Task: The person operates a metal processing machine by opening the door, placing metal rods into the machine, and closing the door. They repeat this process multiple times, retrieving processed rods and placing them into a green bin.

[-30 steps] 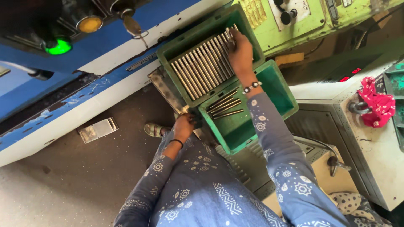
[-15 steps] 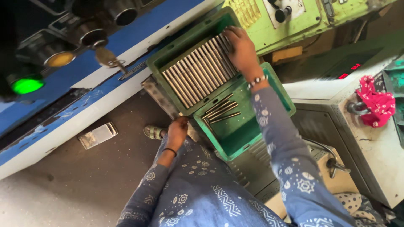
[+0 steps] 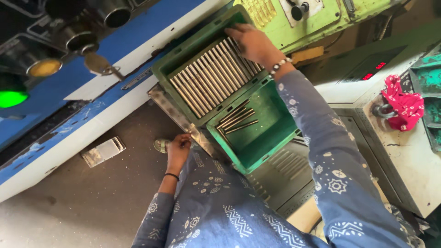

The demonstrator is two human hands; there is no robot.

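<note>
At the left edge of the work, the left hand hangs low beside the knee, fingers curled together near a sandalled foot; whether it pinches anything I cannot tell. It touches neither crate. A flat grey metal plate lies on the floor further left, well apart.

Right of that hand, a long shiny metal strip runs under the large green plastic crate. In this crate a row of slim silver metal rods lies side by side, long axes parallel, running from near-left to far-right.

The right hand rests fingers-down on the far-right end of the row, pressing or gathering the rod tips; it looks half closed over them, not clamped on any single rod.

Nearer and to the right, the small green plastic tray holds a few loose rods fanned at slightly different angles, pointing roughly the same way.

The risk, as I judge it: the tray juts past its support, so a nudge from the sleeve could tip it; a pushed rod could also roll and skew the neat row.
</note>
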